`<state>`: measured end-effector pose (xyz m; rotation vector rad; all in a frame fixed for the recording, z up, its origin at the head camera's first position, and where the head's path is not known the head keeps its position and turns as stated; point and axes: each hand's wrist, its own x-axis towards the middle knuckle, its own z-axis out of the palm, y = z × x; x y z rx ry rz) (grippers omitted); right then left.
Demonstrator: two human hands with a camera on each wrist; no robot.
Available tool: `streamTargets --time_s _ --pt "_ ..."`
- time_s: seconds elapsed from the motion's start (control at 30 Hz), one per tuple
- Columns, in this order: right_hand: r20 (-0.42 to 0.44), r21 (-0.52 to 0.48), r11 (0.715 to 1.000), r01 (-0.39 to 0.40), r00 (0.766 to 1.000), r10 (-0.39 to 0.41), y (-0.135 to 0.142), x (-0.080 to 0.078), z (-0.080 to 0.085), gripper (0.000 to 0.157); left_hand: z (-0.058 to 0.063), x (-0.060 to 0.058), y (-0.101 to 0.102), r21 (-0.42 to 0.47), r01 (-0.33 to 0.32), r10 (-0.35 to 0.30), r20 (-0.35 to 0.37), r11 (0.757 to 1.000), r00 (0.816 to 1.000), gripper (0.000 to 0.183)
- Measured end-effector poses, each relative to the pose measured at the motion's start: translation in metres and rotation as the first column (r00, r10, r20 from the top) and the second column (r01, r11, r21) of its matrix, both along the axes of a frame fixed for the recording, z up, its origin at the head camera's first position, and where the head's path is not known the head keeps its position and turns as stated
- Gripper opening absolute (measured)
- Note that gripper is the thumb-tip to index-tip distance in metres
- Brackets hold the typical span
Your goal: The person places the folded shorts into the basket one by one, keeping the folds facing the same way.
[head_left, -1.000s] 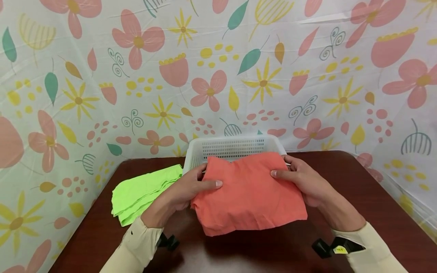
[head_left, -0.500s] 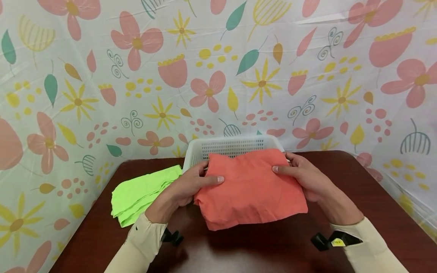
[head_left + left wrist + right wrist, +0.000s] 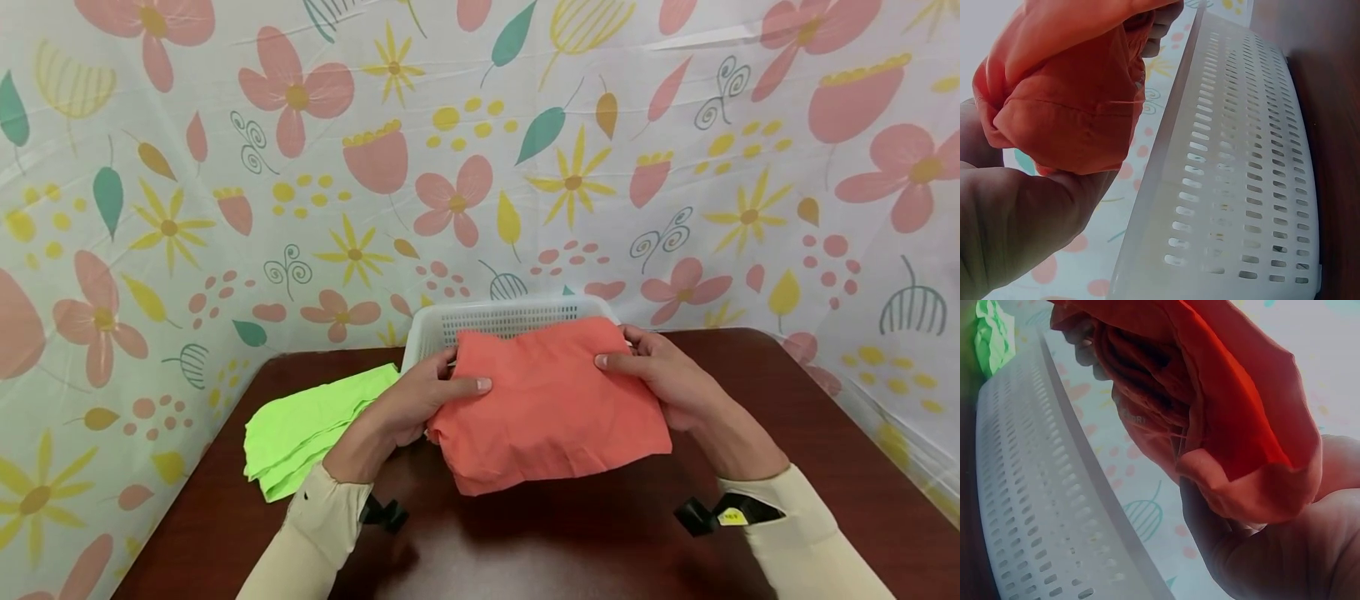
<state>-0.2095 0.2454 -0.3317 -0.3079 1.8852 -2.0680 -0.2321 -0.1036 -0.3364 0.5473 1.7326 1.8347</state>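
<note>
A folded coral-orange garment [image 3: 551,400] is held up in front of the white basket, its near edge drooping over the table. My left hand [image 3: 412,402] grips its left side, thumb on top and fingers underneath. On the other side my right hand [image 3: 671,379] pinches it the same way. The right wrist view shows several layers inside the fold of the garment [image 3: 1235,406]. Behind it stands the white perforated plastic basket [image 3: 438,329], its front mostly hidden by the cloth. Seen from the left wrist, the garment [image 3: 1072,106] is above the level of the basket's rim.
A folded lime-green garment [image 3: 315,429] lies on the dark brown table [image 3: 795,392], left of the basket and just beyond my left forearm. A flower-printed cloth backdrop [image 3: 480,167] hangs right behind the table. Black wrist mounts [image 3: 697,517] stick out under the forearms.
Both hands have raised the orange garment slightly and moved it toward the basket, covering more of its opening. The green garment and the basket have stayed put.
</note>
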Motion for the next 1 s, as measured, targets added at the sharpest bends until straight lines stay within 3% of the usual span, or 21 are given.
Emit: streamTargets --time_s 0.47,1.0 --pt "0.019 0.022 0.999 0.035 0.999 -0.036 -0.001 -0.011 0.003 0.038 0.001 -0.012 0.003 0.005 -0.053 0.053 0.026 0.999 0.998 0.057" --pt "0.043 0.07 0.994 0.079 0.996 -0.082 -0.001 -0.016 -0.011 0.043 -0.023 -0.018 0.013 -0.029 -0.109 0.109 -0.021 0.994 0.994 0.047"
